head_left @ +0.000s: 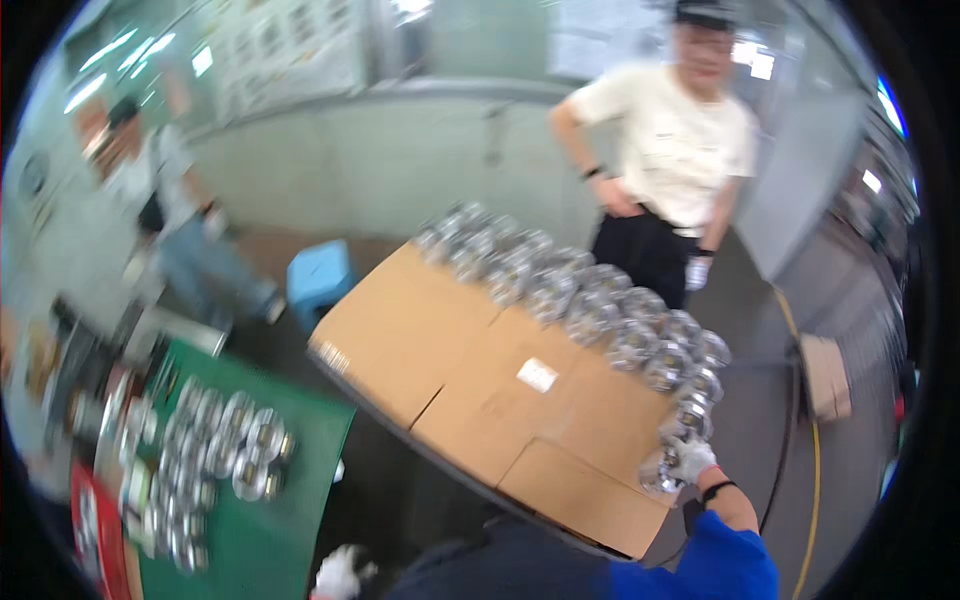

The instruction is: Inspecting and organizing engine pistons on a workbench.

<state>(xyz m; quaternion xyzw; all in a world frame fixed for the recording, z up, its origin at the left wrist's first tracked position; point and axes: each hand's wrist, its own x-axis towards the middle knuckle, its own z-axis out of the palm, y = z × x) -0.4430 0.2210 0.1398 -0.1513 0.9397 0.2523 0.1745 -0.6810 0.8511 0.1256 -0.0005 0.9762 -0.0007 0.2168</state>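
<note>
Filling mid-frame, a cardboard-topped table (450, 345) bore shiny round parts (551, 296) along its upper-right edge, where a bump could have toppled some. Lower right, the gloved right hand (692, 460) touched the nearest part (656, 474) (grip: couldn't tell); lower left, the left hand (341, 573) hung half-open, seemingly empty.

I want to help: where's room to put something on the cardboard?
The flat brown cardboard is bare between its near edge and the round shiny silver parts, except a small white rectangular label. Those parts crowd its far and right edges.
</note>
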